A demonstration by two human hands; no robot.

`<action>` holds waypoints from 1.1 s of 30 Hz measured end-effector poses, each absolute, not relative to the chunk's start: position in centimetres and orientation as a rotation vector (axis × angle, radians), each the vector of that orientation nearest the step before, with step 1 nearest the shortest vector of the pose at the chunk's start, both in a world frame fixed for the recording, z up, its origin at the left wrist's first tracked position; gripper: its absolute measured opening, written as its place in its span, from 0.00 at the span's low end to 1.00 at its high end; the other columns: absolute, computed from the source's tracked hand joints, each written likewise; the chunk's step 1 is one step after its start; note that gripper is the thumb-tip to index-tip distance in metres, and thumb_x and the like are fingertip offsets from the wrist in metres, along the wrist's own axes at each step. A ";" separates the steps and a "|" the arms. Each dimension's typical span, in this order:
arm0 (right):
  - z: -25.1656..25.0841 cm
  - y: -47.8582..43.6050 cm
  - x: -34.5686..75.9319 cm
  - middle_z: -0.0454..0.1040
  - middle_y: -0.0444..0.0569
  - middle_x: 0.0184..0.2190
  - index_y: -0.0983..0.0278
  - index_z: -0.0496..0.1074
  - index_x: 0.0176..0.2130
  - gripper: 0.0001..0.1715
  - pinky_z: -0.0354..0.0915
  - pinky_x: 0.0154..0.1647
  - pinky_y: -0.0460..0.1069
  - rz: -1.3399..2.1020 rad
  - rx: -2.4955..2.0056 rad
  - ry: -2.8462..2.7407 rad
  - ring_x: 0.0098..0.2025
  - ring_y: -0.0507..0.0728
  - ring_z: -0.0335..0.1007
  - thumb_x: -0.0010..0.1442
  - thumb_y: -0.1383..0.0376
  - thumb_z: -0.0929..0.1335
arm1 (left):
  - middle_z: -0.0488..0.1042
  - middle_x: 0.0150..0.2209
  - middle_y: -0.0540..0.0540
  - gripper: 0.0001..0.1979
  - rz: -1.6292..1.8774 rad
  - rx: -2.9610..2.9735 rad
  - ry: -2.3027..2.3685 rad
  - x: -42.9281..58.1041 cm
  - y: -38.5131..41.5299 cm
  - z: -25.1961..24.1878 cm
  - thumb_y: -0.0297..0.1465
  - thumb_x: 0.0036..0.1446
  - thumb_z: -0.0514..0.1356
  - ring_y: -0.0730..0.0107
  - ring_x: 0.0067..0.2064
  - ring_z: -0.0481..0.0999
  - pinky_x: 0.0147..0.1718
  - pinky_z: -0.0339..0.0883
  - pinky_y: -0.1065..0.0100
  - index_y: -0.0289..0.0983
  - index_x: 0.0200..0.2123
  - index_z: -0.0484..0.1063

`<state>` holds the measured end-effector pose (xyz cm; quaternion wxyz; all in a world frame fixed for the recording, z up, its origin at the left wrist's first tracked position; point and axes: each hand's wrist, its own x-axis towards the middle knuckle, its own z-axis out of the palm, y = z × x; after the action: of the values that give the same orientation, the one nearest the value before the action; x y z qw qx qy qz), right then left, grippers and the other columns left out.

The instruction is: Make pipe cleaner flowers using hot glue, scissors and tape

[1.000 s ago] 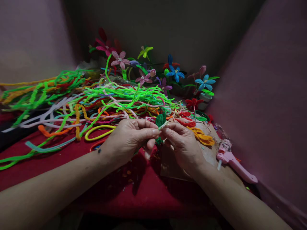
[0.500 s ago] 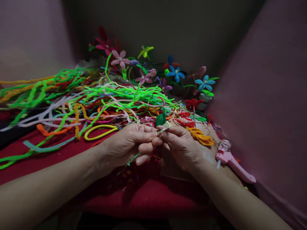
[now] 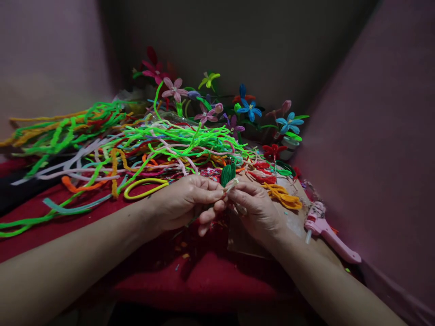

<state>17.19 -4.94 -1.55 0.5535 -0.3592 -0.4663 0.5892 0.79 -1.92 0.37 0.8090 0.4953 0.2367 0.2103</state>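
Between my fingertips is a small bunch of pale flower stamens (image 3: 233,184), its light tips pointing up and right. My left hand (image 3: 193,197) pinches its lower end between thumb and forefinger, the other fingers curled loosely below. My right hand (image 3: 254,206) closes thumb and forefinger around the upper part, just under the tips. Only a trace of a thin green stem shows beneath my left hand; the rest is hidden. Right behind the fingertips stands a hank of dark green thread (image 3: 228,174).
Bright green pipe cleaners (image 3: 180,136) and other colours pile across the red cloth (image 3: 204,276). Fuzzy flowers, such as a blue flower (image 3: 290,122), stand behind. At right lie orange pipe-cleaner loops (image 3: 283,195), a cardboard sheet (image 3: 243,237) and a pink glue gun (image 3: 331,233).
The pale tips are drawn into a narrower bunch between my fingers. The green stem, plain below my left hand before, is now mostly hidden. The view has shifted slightly.
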 end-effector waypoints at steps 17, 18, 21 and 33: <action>-1.9 -5.3 16.9 0.70 0.43 0.30 0.60 0.79 0.28 0.01 0.60 0.40 0.48 1.210 -0.856 -1.104 0.35 0.51 0.64 0.51 0.66 0.73 | 0.68 0.14 0.54 0.09 0.860 1.681 0.847 1.5 -3.6 0.9 0.29 0.58 0.55 0.78 0.17 0.67 0.20 0.63 0.76 0.34 0.27 0.70; -1.9 -5.2 16.9 0.71 0.43 0.30 0.60 0.79 0.29 0.02 0.60 0.39 0.48 1.251 -0.846 -1.085 0.35 0.51 0.64 0.50 0.66 0.73 | 0.68 0.14 0.54 0.09 0.812 1.580 0.791 1.5 -3.5 1.0 0.29 0.58 0.56 0.79 0.16 0.66 0.19 0.63 0.77 0.34 0.26 0.70; -1.8 -5.1 17.1 0.71 0.44 0.28 0.61 0.79 0.28 0.04 0.59 0.33 0.46 1.367 -0.831 -1.033 0.31 0.50 0.62 0.47 0.64 0.74 | 0.69 0.15 0.52 0.10 0.684 1.279 0.586 1.3 -3.0 0.7 0.28 0.58 0.55 0.79 0.13 0.65 0.13 0.60 0.79 0.33 0.24 0.69; -1.5 -5.0 16.9 0.66 0.41 0.24 0.63 0.76 0.24 0.07 0.55 0.24 0.44 1.454 -0.798 -0.947 0.25 0.47 0.58 0.42 0.64 0.76 | 0.69 0.13 0.49 0.15 0.473 1.099 0.428 1.3 -2.6 0.3 0.30 0.62 0.50 0.76 0.12 0.66 0.11 0.62 0.76 0.32 0.26 0.69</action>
<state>16.94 -5.00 -1.47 0.5776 -0.3411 -0.4047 0.6215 1.28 -2.59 0.33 0.8048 0.5134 0.1998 0.2211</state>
